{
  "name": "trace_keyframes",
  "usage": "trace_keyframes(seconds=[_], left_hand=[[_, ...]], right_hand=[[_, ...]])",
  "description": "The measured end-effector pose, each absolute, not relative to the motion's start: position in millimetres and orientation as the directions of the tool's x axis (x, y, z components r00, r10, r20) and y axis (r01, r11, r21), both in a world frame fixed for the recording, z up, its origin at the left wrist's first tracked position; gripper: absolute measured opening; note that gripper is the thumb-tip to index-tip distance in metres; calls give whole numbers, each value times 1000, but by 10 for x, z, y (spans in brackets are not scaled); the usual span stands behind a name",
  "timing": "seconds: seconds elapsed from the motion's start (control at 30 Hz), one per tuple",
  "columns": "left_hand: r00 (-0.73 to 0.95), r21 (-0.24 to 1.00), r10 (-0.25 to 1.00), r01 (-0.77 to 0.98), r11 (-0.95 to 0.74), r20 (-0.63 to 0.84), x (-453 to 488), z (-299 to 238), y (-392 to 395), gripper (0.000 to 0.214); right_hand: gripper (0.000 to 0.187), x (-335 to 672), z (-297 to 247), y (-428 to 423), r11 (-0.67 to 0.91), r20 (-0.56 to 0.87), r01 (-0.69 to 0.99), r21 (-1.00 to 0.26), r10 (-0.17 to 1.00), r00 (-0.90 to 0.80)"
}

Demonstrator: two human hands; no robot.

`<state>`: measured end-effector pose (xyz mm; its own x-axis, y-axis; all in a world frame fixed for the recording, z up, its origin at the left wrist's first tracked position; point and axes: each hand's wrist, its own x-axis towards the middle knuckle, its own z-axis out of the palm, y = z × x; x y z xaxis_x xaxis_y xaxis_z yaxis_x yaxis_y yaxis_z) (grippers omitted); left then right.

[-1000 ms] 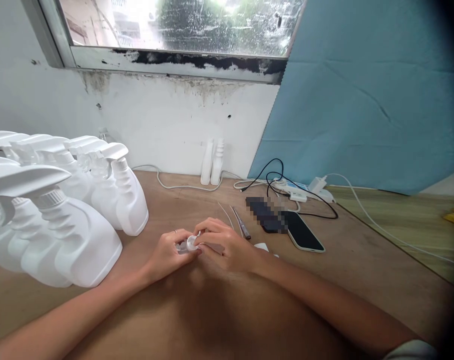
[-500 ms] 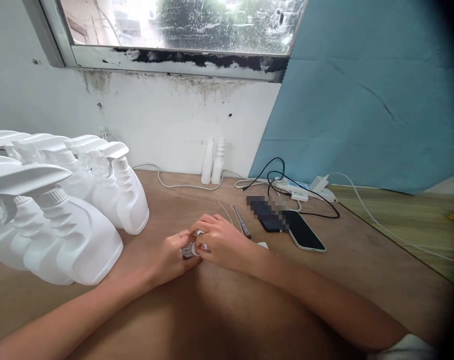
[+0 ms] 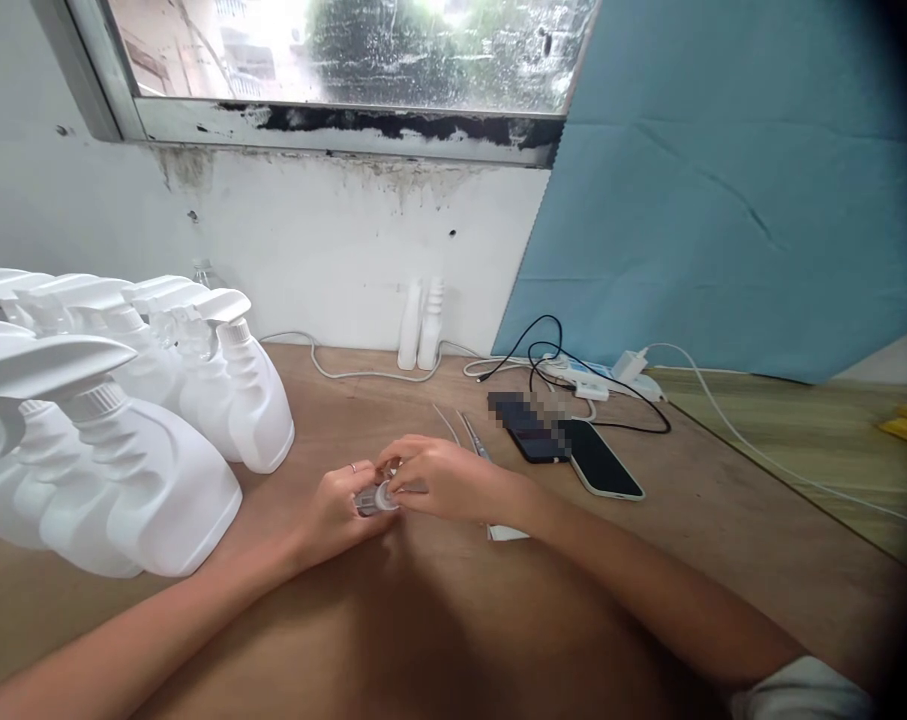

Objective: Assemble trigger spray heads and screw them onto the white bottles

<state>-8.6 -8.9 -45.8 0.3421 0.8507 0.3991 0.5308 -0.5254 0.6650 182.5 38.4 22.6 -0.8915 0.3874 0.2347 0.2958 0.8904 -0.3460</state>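
Note:
My left hand [image 3: 337, 510] and my right hand [image 3: 442, 478] meet over the middle of the wooden table [image 3: 438, 640]. Both pinch a small clear and white plastic part [image 3: 374, 497] between their fingertips. A ring shows on a finger of the left hand. Most of the part is hidden by my fingers. A white piece [image 3: 507, 532] lies on the table just under my right wrist. Several white trigger spray bottles [image 3: 153, 440] stand in a cluster to the left of my hands.
Two phones [image 3: 565, 445] lie right of my hands, with thin tubes [image 3: 464, 435] beside them. Cables and a white charger [image 3: 610, 375] run along the back. Two small white bottles [image 3: 421, 325] stand against the wall. A blue sheet [image 3: 723, 190] hangs at the right.
My hands have shifted slightly left and away from me, and my fingers have turned the small part between them. The white piece under my right wrist shows more.

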Motion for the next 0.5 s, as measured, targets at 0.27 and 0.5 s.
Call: trace_keyframes(seconds=[0.27,0.5], left_hand=[[367,629,848,569,-530,383,-53,-504,-102,16],[329,649,846,542,-533,420,-52,-531,-100,14]], right_hand=[[19,1797,247,346,986,214,155,64,139,-967],[17,1749,214,278,928,183,323,-184,355,-917]])
